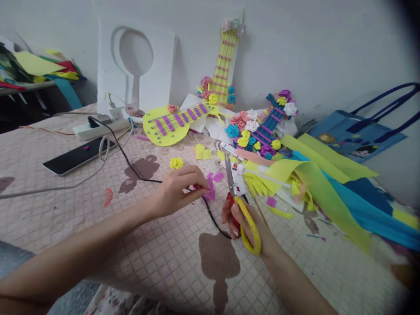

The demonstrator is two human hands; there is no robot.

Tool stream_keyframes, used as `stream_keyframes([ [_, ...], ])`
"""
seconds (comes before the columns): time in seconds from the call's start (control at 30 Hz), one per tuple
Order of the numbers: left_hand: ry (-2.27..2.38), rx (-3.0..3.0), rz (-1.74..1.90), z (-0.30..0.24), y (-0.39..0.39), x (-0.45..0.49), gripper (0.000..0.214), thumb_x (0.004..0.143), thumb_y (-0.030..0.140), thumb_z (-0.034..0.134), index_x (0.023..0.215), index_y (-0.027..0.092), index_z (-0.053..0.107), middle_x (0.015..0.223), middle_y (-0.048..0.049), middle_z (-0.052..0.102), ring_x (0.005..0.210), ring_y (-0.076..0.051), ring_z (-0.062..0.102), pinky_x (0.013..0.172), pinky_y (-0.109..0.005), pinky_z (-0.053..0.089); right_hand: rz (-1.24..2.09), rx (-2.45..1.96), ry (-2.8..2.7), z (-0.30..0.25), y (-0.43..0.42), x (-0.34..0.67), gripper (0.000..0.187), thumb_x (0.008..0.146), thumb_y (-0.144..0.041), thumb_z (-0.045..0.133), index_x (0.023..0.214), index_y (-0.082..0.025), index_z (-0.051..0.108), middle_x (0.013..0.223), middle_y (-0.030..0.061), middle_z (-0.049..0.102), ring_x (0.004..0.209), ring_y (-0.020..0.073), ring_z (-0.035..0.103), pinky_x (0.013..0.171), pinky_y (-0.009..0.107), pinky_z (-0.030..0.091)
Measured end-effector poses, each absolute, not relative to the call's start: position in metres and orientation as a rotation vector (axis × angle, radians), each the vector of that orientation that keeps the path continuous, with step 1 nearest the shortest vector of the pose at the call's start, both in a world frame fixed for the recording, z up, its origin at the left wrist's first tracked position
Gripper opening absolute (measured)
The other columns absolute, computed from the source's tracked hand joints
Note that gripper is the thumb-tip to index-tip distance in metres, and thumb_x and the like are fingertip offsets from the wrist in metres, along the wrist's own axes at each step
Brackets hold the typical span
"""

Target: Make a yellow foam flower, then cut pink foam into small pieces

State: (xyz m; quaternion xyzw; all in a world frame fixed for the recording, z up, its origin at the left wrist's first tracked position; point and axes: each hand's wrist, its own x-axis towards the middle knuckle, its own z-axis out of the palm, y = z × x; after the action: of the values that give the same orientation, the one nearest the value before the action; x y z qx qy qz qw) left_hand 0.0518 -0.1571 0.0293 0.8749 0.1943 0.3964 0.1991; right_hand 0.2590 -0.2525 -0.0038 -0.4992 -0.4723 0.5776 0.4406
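Observation:
My left hand (179, 190) has its thumb and forefinger pinched on a small piece of purple crepe paper (210, 189). My right hand (259, 232) is closed round a pair of scissors (251, 225) with yellow and red handles, their blades pointing away from me. Just behind the scissors lies a white tool (239, 186) with a small red mark, partly covered by them; its kind is unclear. A black cord (213, 218) runs beneath my left hand towards my right hand. A yellow paper flower (176, 163) rests beyond my left hand.
Paper-decorated instrument models, including a yellow guitar (173, 127) and a blue one (269, 124), stand at the back. Yellow (305, 175) and blue crepe sheets (361, 214) cover the right side. A phone (78, 155) and power strip (95, 127) lie left, near a cut-out foam board (105, 65).

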Motion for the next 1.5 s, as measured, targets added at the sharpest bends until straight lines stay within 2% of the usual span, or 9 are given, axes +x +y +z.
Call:
stream_keyframes([
  [0.1,0.247,2.509,1.233,0.021,-0.164,0.055,0.007,0.086,0.02,0.058,0.089,0.021,0.064,0.083,-0.005,0.067,0.078,-0.015,0.061,0.072,-0.027,0.048,1.474,-1.169,-1.131,-0.001,-0.253,0.255,0.035,0.081,-0.055,0.057,0.081,-0.021,0.046,0.059,-0.0058,0.047,0.042,0.0067,0.035,0.042,0.022,0.04],
  [0.23,0.031,2.647,1.081,0.01,-0.17,0.059,0.017,0.089,0.017,0.053,0.096,0.025,0.066,0.091,-0.0053,0.069,0.084,-0.017,0.062,0.077,-0.03,0.048,1.496,-1.101,-1.095,-0.001,-0.254,0.252,0.036,0.079,-0.055,0.059,0.081,-0.023,0.045,0.051,-0.0099,0.035,0.041,0.0074,0.034,0.042,0.022,0.039],
  [0.4,-0.071,2.721,0.975,0.009,-0.174,0.064,0.014,0.085,0.015,0.059,0.093,0.025,0.066,0.089,-0.002,0.07,0.086,-0.017,0.062,0.078,-0.029,0.047,1.447,-1.201,-1.15,0.005,-0.255,0.254,0.031,0.07,-0.039,0.07,0.08,-0.021,0.048,0.066,-0.0059,0.051,0.046,0.0061,0.043,0.042,0.02,0.037],
  [0.63,0.06,2.661,0.931,0.004,-0.17,0.061,0.017,0.085,0.018,0.06,0.1,0.025,0.066,0.092,-0.0025,0.071,0.088,-0.018,0.063,0.082,-0.031,0.047,1.376,-1.313,-1.142,0.01,-0.253,0.254,0.027,0.066,-0.031,0.07,0.077,-0.02,0.048,0.058,-0.0087,0.046,0.044,0.0063,0.043,0.041,0.021,0.038],
  [0.8,0.173,2.739,0.937,0.002,-0.165,0.062,0.015,0.088,0.019,0.055,0.099,0.022,0.065,0.099,-0.0056,0.069,0.095,-0.019,0.061,0.086,-0.032,0.045,1.256,-1.305,-1.124,0.009,-0.253,0.254,0.026,0.069,-0.03,0.068,0.078,-0.02,0.046,0.063,-0.0084,0.046,0.043,0.0048,0.043,0.042,0.02,0.038],
  [1.03,0.427,2.379,0.905,-0.014,-0.17,0.071,0.037,0.086,0.019,0.057,0.121,0.019,0.044,0.097,-0.0059,0.065,0.086,-0.015,0.062,0.077,-0.028,0.052,1.01,-1.329,-1.119,0.009,-0.254,0.254,0.026,0.067,-0.027,0.067,0.084,-0.02,0.049,0.066,-0.0064,0.048,0.048,0.0071,0.043,0.043,0.021,0.039],
  [1.13,0.371,2.368,0.912,-0.013,-0.182,0.074,0.037,0.086,0.017,0.057,0.12,0.019,0.044,0.096,-0.0048,0.064,0.083,-0.013,0.062,0.074,-0.025,0.052,0.962,-1.341,-1.153,0.009,-0.253,0.254,0.024,0.067,-0.025,0.067,0.081,-0.021,0.048,0.064,-0.0067,0.047,0.048,0.0077,0.042,0.044,0.022,0.038],
  [1.3,0.286,2.517,0.917,-0.008,-0.19,0.076,0.025,0.088,0.01,0.052,0.111,0.018,0.056,0.103,-0.008,0.063,0.094,-0.015,0.059,0.08,-0.026,0.05,1.002,-1.32,-1.168,0.008,-0.252,0.253,0.026,0.067,-0.026,0.068,0.08,-0.023,0.046,0.064,-0.0067,0.046,0.049,0.0093,0.043,0.045,0.024,0.036],
  [1.5,0.391,2.292,0.994,-0.01,-0.183,0.076,0.017,0.082,0.006,0.057,0.096,0.015,0.062,0.09,-0.0049,0.066,0.085,-0.013,0.06,0.077,-0.024,0.049,1.02,-1.328,-1.161,0.008,-0.254,0.252,0.025,0.067,-0.025,0.067,0.081,-0.022,0.047,0.067,-0.0061,0.045,0.051,0.0094,0.043,0.047,0.024,0.039],
])
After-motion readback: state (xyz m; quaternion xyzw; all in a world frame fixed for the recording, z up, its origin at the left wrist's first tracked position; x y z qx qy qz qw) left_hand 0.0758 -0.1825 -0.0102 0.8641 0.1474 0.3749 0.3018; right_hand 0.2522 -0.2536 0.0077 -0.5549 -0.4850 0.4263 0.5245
